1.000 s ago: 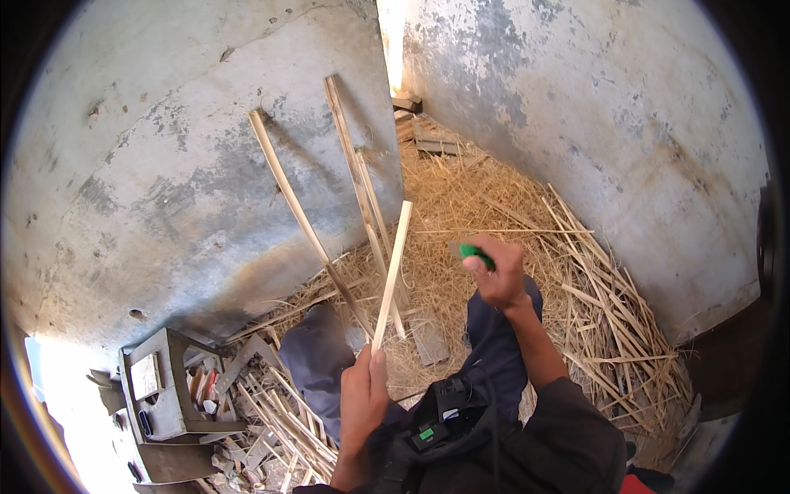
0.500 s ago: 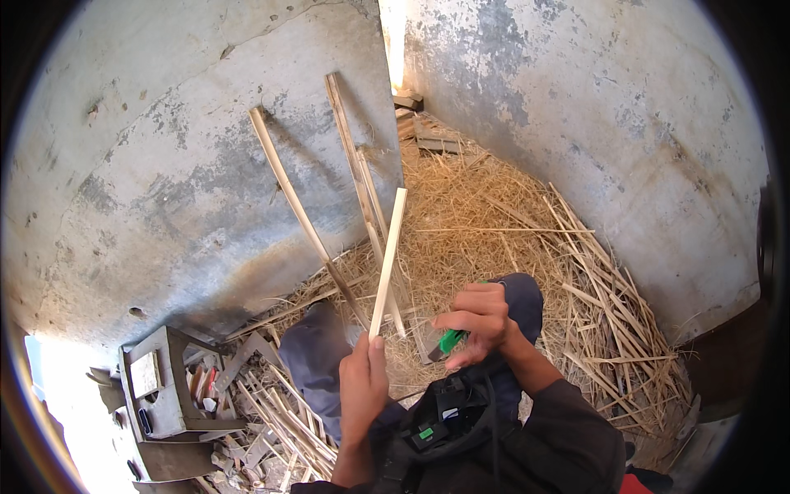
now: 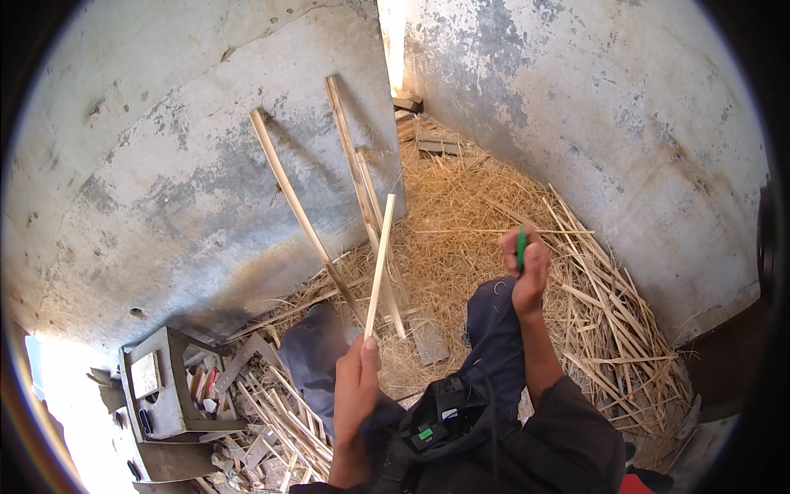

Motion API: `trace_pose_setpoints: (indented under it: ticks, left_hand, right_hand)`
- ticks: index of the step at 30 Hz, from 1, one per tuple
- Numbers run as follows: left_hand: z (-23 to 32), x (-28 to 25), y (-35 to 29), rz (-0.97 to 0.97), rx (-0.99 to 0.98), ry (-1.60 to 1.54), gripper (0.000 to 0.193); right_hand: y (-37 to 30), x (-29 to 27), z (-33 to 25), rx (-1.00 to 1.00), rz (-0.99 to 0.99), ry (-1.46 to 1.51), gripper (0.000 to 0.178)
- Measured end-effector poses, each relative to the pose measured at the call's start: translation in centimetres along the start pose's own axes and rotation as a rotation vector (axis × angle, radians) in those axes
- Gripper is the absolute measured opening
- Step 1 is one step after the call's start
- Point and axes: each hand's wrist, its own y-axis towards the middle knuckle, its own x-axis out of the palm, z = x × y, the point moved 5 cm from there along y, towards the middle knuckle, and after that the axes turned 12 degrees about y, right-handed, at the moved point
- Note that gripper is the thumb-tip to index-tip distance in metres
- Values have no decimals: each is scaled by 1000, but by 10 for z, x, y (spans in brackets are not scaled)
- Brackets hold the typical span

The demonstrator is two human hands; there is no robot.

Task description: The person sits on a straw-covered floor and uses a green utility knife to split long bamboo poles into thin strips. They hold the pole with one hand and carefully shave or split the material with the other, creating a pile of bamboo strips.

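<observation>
My left hand [image 3: 356, 383] is closed round the lower end of a pale wooden strip [image 3: 380, 263], which points up and slightly right. Its cut faces look smooth and clean. Off to the right, above my knee, my right hand [image 3: 527, 267] is raised, its fingers wrapped round a green-handled knife [image 3: 521, 247]. The knife's blade cannot be made out now. The two hands are well apart, and the knife does not touch the strip. Thin curled shavings [image 3: 499, 286] lie by my right knee.
Several longer strips [image 3: 288, 189] lean on the worn grey wall at left. Straw-like shavings [image 3: 469, 189] cover the floor ahead. A pile of split sticks [image 3: 625, 329] lies along the right wall. A wooden box [image 3: 169, 403] with small items stands at lower left beside more sticks [image 3: 284, 424].
My right hand has swung up and right with the knife, away from the strip. My left hand and the strip have shifted slightly left and down.
</observation>
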Motion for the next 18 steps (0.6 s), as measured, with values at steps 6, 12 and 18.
trace_pose_setpoints:
  ticks: [6, 12, 18]
  left_hand:
    - [-3, 11, -5, -245, -239, -314, 49]
    - [7, 14, -5, -153, -111, -208, 51]
    - [17, 9, -8, -64, -20, 120, 39]
  right_hand:
    - [-27, 68, -13, -164, -506, -317, 34]
    - [-23, 93, -28, -237, -495, -442, 33]
    - [-8, 92, -28, -242, -388, -477, 31]
